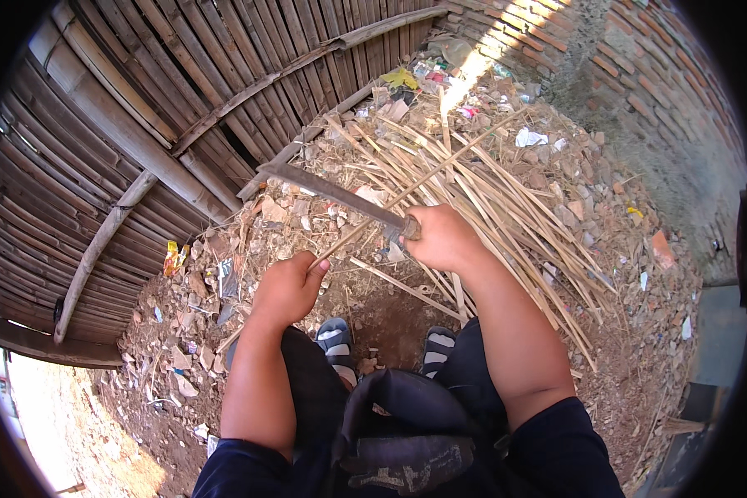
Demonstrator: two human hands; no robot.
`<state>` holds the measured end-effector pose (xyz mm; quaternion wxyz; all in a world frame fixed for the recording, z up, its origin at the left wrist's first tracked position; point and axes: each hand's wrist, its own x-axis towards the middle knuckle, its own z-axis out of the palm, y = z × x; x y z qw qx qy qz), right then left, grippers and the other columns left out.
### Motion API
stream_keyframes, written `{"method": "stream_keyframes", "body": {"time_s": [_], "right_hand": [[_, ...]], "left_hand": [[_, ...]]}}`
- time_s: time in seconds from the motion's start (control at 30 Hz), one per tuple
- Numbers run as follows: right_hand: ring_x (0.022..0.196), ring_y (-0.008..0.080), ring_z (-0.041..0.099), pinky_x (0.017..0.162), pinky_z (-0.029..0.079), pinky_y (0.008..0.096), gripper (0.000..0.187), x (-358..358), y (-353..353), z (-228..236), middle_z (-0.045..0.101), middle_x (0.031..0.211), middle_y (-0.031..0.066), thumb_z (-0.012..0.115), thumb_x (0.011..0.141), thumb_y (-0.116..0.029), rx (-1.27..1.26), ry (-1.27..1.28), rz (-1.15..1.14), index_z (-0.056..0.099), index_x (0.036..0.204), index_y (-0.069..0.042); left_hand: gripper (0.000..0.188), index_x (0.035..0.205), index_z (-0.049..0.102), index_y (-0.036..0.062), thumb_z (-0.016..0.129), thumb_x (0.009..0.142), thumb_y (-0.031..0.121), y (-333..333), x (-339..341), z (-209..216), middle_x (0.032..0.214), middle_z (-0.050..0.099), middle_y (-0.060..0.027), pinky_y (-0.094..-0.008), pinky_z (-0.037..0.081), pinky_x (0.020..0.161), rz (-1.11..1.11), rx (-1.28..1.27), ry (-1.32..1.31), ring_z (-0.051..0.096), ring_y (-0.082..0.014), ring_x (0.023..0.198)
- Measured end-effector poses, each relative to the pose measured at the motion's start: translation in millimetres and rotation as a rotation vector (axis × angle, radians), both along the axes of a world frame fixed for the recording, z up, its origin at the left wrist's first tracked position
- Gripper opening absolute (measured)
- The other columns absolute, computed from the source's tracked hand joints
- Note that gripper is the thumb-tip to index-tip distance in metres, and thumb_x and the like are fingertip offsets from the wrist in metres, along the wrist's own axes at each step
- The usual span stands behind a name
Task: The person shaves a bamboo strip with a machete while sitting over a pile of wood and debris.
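My right hand (446, 238) is closed around the handle of a machete (336, 194), whose long dark blade points to the far left. My left hand (287, 288) grips a thin bamboo strip (350, 236) that runs diagonally from beside my left leg toward the far right. The strip crosses the machete near its handle; whether the two touch, I cannot tell. Beyond my right hand, a loose pile of long split bamboo strips (506, 217) spreads over the ground.
A bamboo-slat wall (166, 91) rises at the left, braced by poles. At the far right stands a brick wall (639, 62). Broken brick, stones and litter cover the ground, including a white scrap (531, 138) and a yellow wrapper (174, 258). My sandalled feet (336, 344) are just below my hands.
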<state>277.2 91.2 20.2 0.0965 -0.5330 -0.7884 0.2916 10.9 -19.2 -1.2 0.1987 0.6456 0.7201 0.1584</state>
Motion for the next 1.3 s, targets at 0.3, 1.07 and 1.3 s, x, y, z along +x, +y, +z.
{"method": "stream_keyframes", "body": {"time_s": [0.3,1.07,1.3], "right_hand": [[0.089,0.0385,0.072,0.076,0.056,0.0502,0.039,9.6,1.4,-5.6,0.073,0.088,0.0174,0.079,0.089,-0.04,0.103,-0.092,0.067,0.071,0.108,-0.008],[0.082,0.0384,0.073,0.076,0.057,0.0462,0.033,18.9,28.4,-22.1,0.075,0.087,0.018,0.08,0.086,-0.031,0.098,0.078,-0.036,0.074,0.109,-0.008],[0.085,0.0388,0.072,0.078,0.056,0.0462,0.034,-6.2,3.2,-15.0,0.075,0.089,0.0194,0.078,0.089,-0.034,0.08,0.077,-0.02,0.074,0.107,-0.006]], "left_hand": [[0.039,0.09,0.064,0.0067,0.061,0.106,0.042,1.8,-4.9,-3.5,0.069,0.064,-0.0198,-0.05,0.053,0.065,0.041,0.004,-0.056,0.068,-0.0427,0.071],[0.038,0.091,0.066,0.004,0.062,0.107,0.038,11.0,-5.1,-12.3,0.064,0.057,-0.0185,-0.0448,0.05,0.061,-0.09,0.092,-0.115,0.058,-0.0346,0.058],[0.039,0.09,0.066,0.0048,0.059,0.107,0.039,15.9,10.2,-2.3,0.069,0.063,-0.0239,-0.052,0.053,0.067,-0.06,0.041,-0.053,0.065,-0.046,0.07]]}}
